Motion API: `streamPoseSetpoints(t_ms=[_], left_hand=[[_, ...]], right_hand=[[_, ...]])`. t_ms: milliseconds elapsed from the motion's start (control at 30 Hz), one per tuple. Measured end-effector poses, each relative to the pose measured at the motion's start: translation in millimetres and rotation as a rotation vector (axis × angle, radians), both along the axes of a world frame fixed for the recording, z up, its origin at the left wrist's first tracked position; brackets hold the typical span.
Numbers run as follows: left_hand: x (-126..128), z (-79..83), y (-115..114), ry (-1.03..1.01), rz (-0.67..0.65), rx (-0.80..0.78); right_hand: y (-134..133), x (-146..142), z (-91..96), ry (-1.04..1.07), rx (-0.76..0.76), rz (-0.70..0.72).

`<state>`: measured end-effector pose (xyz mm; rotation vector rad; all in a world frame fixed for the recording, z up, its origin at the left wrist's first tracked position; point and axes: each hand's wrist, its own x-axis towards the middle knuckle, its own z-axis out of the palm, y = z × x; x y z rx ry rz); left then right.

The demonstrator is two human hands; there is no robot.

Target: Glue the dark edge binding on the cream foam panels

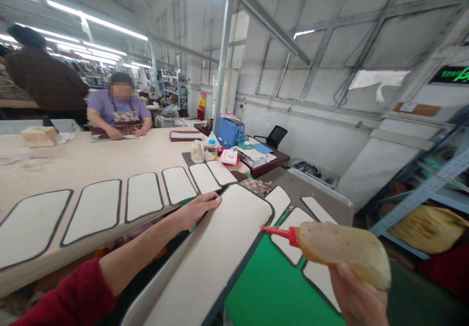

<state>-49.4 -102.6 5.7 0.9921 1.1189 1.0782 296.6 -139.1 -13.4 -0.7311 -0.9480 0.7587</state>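
In my left hand (200, 209) is the far left edge of a long white panel (220, 248) with a dark border and rounded corners, tilted in front of me. My right hand (361, 294) grips a glue bottle (340, 250), a squeeze bottle with a red nozzle and a yellowish, stained body, lying nearly level. Its nozzle tip is at the panel's dark right edge near the far corner; whether it touches I cannot tell. Beneath the panel on the right lies a green surface (264, 282).
Similar dark-edged panels (144, 196) lie in a row along the pale table (91, 157), and several more (293, 228) rest on the right. A blue basket (230, 131) and papers stand beyond. Across the table a person (119, 111) handles material; another person (46, 76) stands far left.
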Motion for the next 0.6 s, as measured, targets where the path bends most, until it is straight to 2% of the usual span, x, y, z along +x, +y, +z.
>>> streamPoseSetpoints(t_ms=[133,267,467,600], left_hand=[[-5,-0.8,-3,0.016,-0.015,-0.028],[-6,-0.8,-6,0.011,-0.010,-0.040],[-2,-1.8,-7,-0.023,0.004,-0.047],[-2,-3.4,-6,-0.026,0.008,-0.042]], right_hand=[[8,-7,9.7,0.089,-0.019,-0.009],[8,-11,10.8,0.133,-0.027,-0.009],[2,-13,4.8,0.116,-0.006,-0.008],[-3,-8,-6.0,0.104,-0.066,0.034]])
